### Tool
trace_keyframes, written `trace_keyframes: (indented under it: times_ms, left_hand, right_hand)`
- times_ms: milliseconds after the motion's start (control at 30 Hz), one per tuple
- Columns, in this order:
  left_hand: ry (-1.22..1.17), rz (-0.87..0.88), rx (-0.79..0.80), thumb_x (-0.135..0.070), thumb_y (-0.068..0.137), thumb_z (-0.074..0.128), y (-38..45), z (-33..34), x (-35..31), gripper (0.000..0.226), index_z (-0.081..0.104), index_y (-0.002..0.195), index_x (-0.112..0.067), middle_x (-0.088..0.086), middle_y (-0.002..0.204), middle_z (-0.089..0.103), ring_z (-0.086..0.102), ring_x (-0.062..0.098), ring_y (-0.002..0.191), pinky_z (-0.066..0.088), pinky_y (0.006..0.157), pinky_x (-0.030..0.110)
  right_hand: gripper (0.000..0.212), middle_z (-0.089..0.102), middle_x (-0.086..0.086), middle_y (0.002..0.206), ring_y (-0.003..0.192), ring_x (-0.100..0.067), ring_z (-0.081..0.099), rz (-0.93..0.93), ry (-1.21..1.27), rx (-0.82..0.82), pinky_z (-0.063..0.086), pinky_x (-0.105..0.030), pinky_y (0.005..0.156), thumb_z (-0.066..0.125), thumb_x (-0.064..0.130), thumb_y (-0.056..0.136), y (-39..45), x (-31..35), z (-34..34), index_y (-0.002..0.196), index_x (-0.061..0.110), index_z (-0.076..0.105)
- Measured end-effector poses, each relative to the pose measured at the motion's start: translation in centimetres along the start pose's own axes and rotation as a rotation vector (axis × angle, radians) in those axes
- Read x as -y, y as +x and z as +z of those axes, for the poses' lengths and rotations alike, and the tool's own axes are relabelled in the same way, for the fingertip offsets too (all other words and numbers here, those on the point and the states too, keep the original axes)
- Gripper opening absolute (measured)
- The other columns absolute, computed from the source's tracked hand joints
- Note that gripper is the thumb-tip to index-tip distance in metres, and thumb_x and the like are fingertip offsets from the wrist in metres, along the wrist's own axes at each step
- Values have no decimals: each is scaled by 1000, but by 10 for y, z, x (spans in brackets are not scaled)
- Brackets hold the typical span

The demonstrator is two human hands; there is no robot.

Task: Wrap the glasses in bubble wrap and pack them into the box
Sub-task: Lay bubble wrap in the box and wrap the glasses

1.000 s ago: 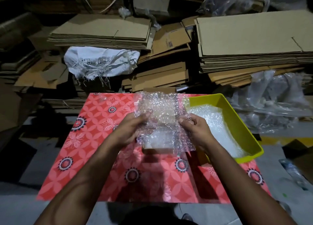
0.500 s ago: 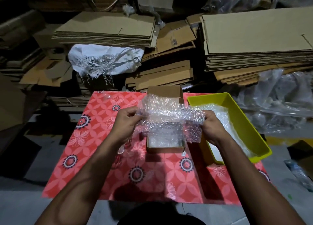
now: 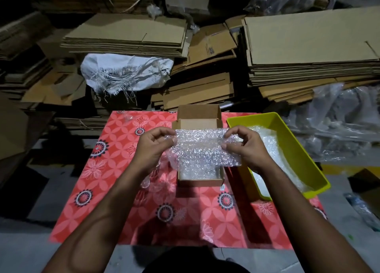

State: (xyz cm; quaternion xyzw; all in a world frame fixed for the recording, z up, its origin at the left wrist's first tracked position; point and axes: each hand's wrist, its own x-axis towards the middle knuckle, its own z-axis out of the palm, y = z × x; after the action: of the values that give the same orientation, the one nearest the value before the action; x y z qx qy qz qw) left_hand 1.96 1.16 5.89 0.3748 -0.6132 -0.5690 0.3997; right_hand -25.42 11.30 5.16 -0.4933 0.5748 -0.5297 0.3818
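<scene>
A sheet of bubble wrap [image 3: 203, 148] is stretched sideways above the small open cardboard box [image 3: 199, 114], which stands on the red patterned mat [image 3: 115, 155]. My left hand [image 3: 153, 147] pinches the sheet's left edge and my right hand [image 3: 244, 147] pinches its right edge. The box's floor looks lined with more wrap. Clear glasses [image 3: 150, 181] lie on the mat just left of the box, below my left wrist; they are hard to make out.
A yellow plastic bin [image 3: 296, 149] holding more bubble wrap sits right of the box. Stacks of flattened cardboard [image 3: 127, 34], a frayed white sack [image 3: 127, 71] and clear plastic bags [image 3: 339, 124] crowd the space behind and to the right of the mat.
The sheet, held upright in front of the box a second ago, has been turned and pulled wide between my hands. The box's open flap has come into view.
</scene>
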Motion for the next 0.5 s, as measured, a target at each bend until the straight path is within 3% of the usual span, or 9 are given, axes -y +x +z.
trace_keyframes:
  times_ms: [33,67,100,133,200,267,333,400,500]
  left_hand:
    - [-2,-16,8,3,82,74,-1,-4,0,25,69,104,-9,0,110,71,68,8,98,54,85,26]
    - [-11,-35,20,6,80,75,-1,-8,-1,34,66,110,-8,1,115,69,68,6,99,56,84,25]
    - [5,-48,43,8,78,76,-2,-12,-3,43,64,115,-9,3,118,68,69,7,99,57,82,25]
    - [53,-57,86,8,76,78,-1,-17,-3,51,62,120,-12,6,118,67,69,11,98,59,80,27]
    - [210,-44,190,-5,70,87,3,-25,-7,63,61,124,-22,4,113,69,69,18,100,59,82,32]
    - [368,3,250,-29,62,92,8,-26,-14,76,58,130,-31,-7,118,69,66,11,108,56,88,30]
    - [477,32,317,-42,62,90,14,-16,-23,83,54,136,-35,-16,127,65,59,-1,117,49,94,24]
    - [499,-9,428,-31,71,89,19,1,-29,75,55,137,-30,-17,124,65,60,-5,113,48,92,20]
    - [501,-28,485,-14,82,81,21,24,-27,41,69,121,-20,-11,112,72,69,7,100,54,90,24]
  right_hand:
    - [39,65,-10,105,78,-5,48,-16,-9,-19,50,-35,71,85,1,73,-1,4,-1,102,18,66]
    - [48,63,-8,102,85,0,64,-25,-10,-35,50,-31,72,83,-4,74,-1,9,-1,111,19,62]
    - [56,60,-6,91,95,11,25,-30,-1,-44,48,-23,70,81,-7,75,0,13,-2,120,18,58]
    - [61,52,1,79,64,8,35,-36,-19,-51,47,-17,63,80,-7,77,1,16,-3,126,16,53]
    - [66,36,11,70,53,3,36,-68,-120,-25,39,-15,50,80,-3,79,7,21,-4,132,19,47]
    - [67,37,2,66,56,-2,42,-95,-192,46,44,-20,51,81,1,80,14,27,-3,133,23,45]
    - [68,45,-29,71,67,-19,53,-104,-203,150,59,-39,63,80,6,79,21,36,2,133,31,46]
    - [68,47,-43,82,72,-31,54,-100,-209,240,58,-60,73,80,9,77,28,41,6,131,37,48]
    - [68,63,-30,89,84,-38,68,-103,-196,223,58,-58,79,80,6,77,32,47,14,132,32,50]
